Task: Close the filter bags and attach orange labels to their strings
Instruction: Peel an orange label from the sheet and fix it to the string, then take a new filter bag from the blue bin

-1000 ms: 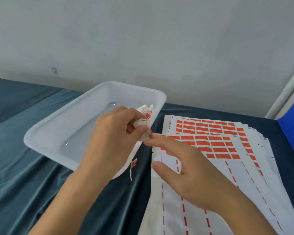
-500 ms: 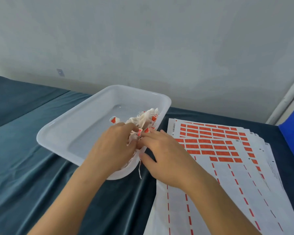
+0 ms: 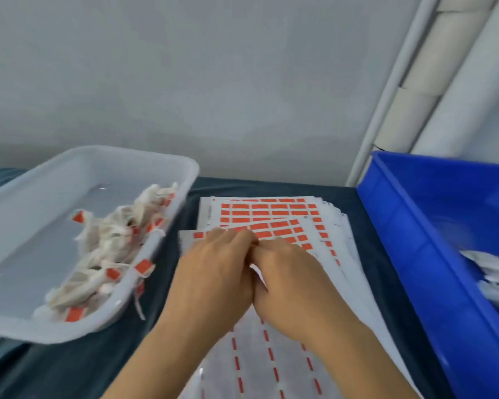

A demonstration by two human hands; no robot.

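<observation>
Finished white filter bags (image 3: 110,243) with orange labels on their strings lie piled along the right side of a translucent white tray (image 3: 35,226). A stack of label sheets (image 3: 274,210) with rows of orange labels lies to the right of the tray. My left hand (image 3: 213,277) and my right hand (image 3: 297,280) are pressed together over the top sheet. Their fingertips meet at the lower rows of labels. The fingers are curled and hide whatever is between them. Neither hand holds a bag.
A blue plastic bin (image 3: 415,231) stands at the right with white bags (image 3: 496,272) inside. The dark teal cloth (image 3: 69,370) covers the table. White pipes (image 3: 395,90) run up the wall at the back right. One labelled string hangs over the tray's near rim.
My left hand let go of the bag at the tray and both hands moved right onto the label sheet. The view swung right, which brings the blue bin into sight.
</observation>
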